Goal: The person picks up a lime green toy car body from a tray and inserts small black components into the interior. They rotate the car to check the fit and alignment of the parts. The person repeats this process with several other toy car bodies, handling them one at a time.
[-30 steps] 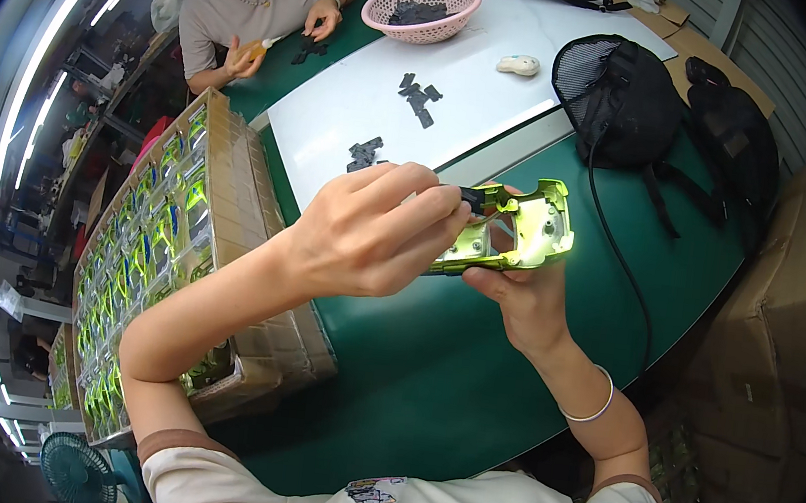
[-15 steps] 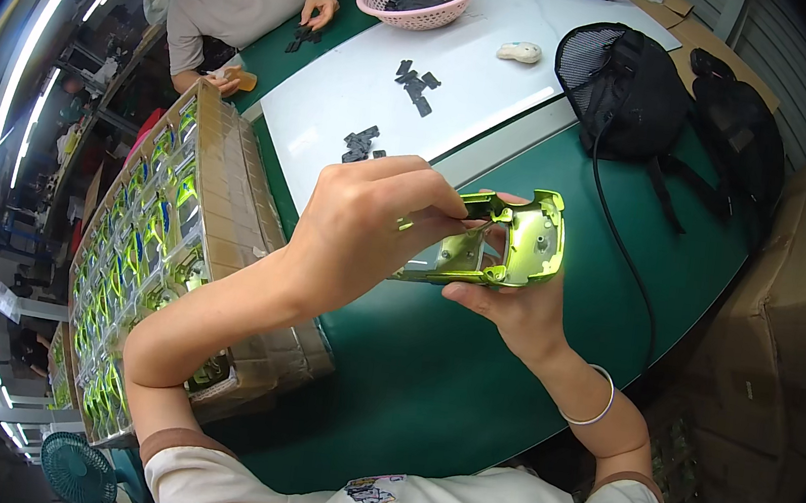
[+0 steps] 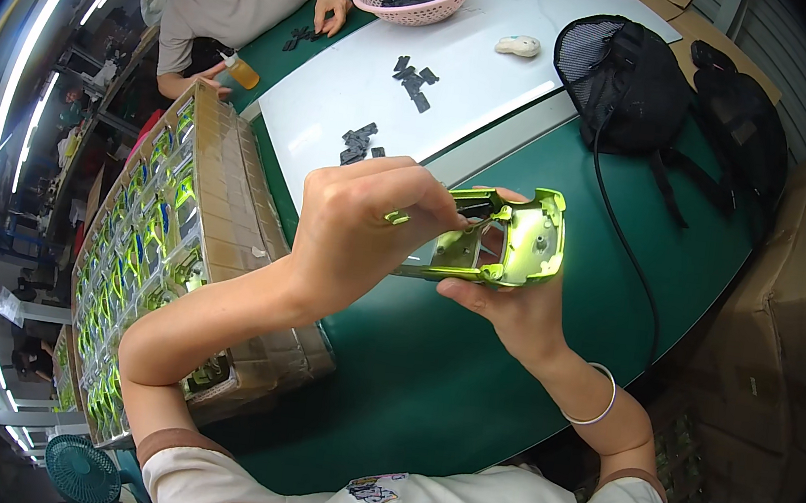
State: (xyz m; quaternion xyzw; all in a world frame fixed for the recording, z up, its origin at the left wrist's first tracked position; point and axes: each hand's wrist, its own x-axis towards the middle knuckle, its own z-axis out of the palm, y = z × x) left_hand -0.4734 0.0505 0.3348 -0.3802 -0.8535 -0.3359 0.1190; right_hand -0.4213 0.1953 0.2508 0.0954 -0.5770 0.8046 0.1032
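A shiny lime-green toy car body shell [image 3: 536,239], its hollow inside facing up, is held over the table. My right hand [image 3: 514,309] grips it from beneath and the near side, thumb along the lower edge. My left hand [image 3: 362,222] reaches across the shell's left end, thumb and fingers pinched together at its inner side. A small dark part shows by those fingertips; whether they hold it or it belongs to the shell, I cannot tell. The back of my left hand hides the shell's left end.
At left stands a cardboard box [image 3: 230,202] packed with green shells. Small black parts [image 3: 412,84] lie on the white board [image 3: 315,107]. Beyond are a pink basket [image 3: 413,14], a white computer mouse [image 3: 518,46], a black mesh bag [image 3: 630,89] and a co-worker's hands [image 3: 331,10].
My left fingers have shifted slightly inside the shell; the grip of my right hand looks the same. Across the table, the co-worker's hand has moved away from the amber bottle, which now stands uncovered.
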